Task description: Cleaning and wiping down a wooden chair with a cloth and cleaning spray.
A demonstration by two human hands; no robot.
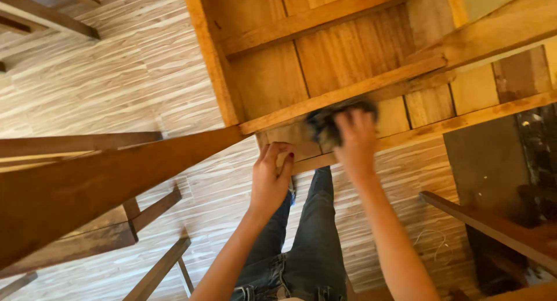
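Pale wood-grain flooring is seen from above, with dark wooden furniture parts lying at the left and lower right. An orange-brown wooden frame of planks and cross battens is shown in the upper middle. The right hand is pressed, fingers curled, over a dark, blurred pad or cloth, which is held against a lower batten of the frame; the exact kind of pad cannot be told. The left hand is laid with its fingers partly bent on the frame's bottom edge, just beside the pad, and nothing is gripped in it. Legs in blue jeans are seen below the hands.
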